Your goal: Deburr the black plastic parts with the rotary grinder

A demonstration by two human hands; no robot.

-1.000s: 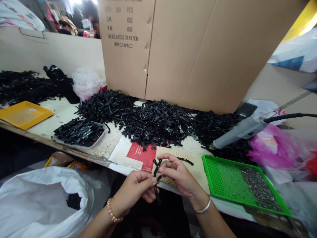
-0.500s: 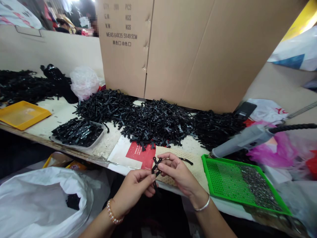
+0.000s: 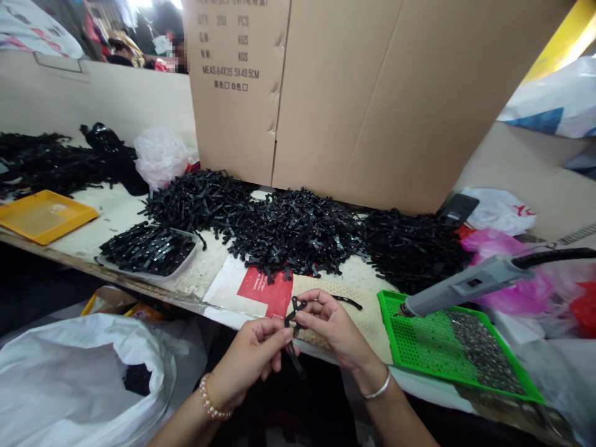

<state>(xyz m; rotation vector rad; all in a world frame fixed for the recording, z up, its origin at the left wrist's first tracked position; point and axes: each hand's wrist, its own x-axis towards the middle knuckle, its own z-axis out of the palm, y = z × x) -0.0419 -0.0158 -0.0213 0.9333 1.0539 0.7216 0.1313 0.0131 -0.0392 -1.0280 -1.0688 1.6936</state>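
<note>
Between my two hands is a small black linkage of crossed flat strips [image 3: 295, 321], with holes at its rounded ends. My left hand [image 3: 261, 351] pinches its lower part, and one strip hangs down below the fingers. On the upper right side, my right hand [image 3: 331, 329] grips it between thumb and fingers. Another black curved strip [image 3: 348, 302] lies on the cream textured mat [image 3: 367, 320] just behind my right hand. Beyond the hands, a large heap of black strips [image 3: 298, 230] covers the middle of the table. The fingertips hide part of the linkage.
A grey powered screwdriver [image 3: 456, 288] hangs over a green tray [image 3: 391, 335] of small metal fasteners at right. A clear container [image 3: 186, 261] of black strips and a yellow tray [image 3: 69, 217] sit at left. A tall cardboard box [image 3: 349, 105] stands behind. A white sack [image 3: 56, 372] is lower left.
The black linkage has turned slightly in my fingers, and its hanging strip now shows further down to the right. The grey screwdriver has swung down and forward over the green tray.
</note>
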